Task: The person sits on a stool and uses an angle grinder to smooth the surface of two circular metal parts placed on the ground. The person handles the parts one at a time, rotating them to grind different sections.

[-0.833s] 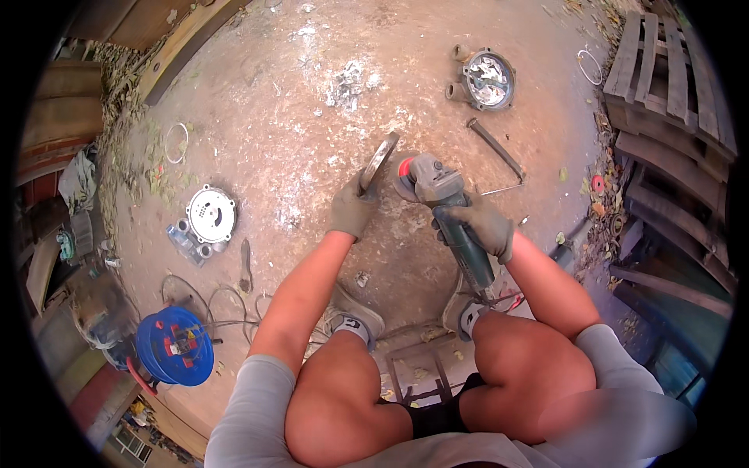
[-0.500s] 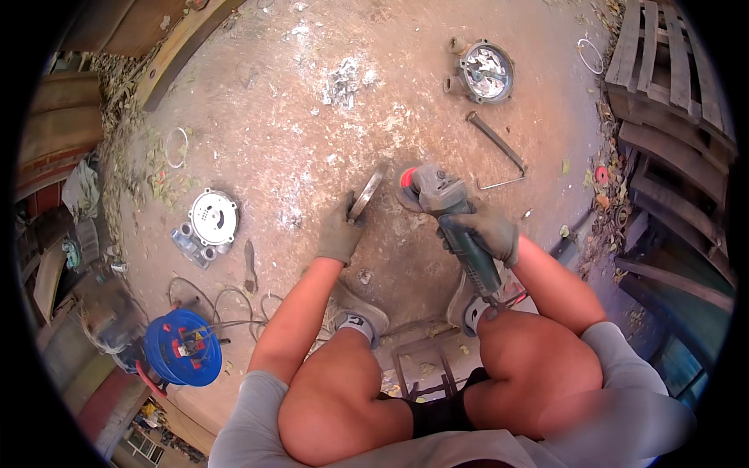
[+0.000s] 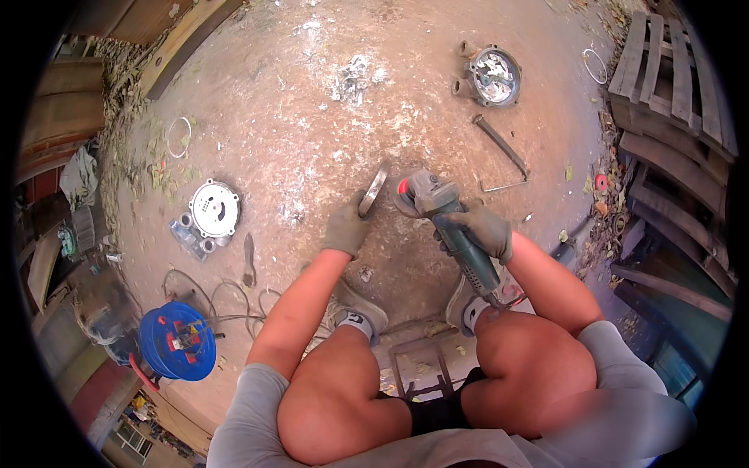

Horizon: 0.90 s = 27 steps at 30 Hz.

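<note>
Above ground (image 3: pixel 269 140), left fingers (image 3: pixel 357 217) clasping metal piece (image 3: pixel 374 189), right fingers (image 3: pixel 465 220) grinder (image 3: pixel 473 264)

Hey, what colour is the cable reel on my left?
The cable reel is blue, best seen in the head view.

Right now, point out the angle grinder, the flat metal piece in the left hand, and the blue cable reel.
Angle grinder (image 3: pixel 473 260): head view, on its dark green body.
Flat metal piece (image 3: pixel 375 189): head view, mid-length on its narrow side.
Blue cable reel (image 3: pixel 178 342): head view, centre of its face.
</note>
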Each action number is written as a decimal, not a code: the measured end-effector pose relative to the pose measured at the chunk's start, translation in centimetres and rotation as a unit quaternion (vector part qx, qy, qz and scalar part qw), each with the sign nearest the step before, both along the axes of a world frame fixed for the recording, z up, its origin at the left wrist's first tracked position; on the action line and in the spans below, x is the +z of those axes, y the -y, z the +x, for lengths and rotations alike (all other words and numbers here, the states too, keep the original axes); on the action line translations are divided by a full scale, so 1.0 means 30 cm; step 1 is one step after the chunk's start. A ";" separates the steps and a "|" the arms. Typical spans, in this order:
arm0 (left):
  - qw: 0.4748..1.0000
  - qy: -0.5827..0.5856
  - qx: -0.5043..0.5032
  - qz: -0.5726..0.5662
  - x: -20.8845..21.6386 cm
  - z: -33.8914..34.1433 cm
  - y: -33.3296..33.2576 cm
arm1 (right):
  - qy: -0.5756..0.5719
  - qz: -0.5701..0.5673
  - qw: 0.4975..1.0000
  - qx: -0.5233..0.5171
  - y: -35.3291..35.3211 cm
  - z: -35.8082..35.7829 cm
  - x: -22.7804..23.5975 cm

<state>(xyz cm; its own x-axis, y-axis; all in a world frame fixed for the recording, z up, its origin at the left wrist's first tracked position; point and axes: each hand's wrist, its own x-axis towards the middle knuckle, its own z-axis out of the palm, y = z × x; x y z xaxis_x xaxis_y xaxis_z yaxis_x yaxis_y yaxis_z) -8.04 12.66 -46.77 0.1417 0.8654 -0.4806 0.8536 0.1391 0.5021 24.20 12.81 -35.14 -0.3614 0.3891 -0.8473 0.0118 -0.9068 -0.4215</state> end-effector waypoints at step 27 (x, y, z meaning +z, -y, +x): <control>0.999 -0.044 -0.016 0.020 0.016 0.065 -0.023 | 0.009 0.095 0.995 0.030 -0.061 -0.035 0.066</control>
<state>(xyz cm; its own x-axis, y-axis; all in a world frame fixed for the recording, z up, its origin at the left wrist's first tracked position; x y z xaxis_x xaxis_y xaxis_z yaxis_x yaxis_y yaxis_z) -6.07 13.36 -46.28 0.1284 0.8796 -0.4581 0.8985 0.0924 0.4291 23.14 14.63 -33.17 -0.3746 0.5209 -0.7670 0.0714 -0.8086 -0.5840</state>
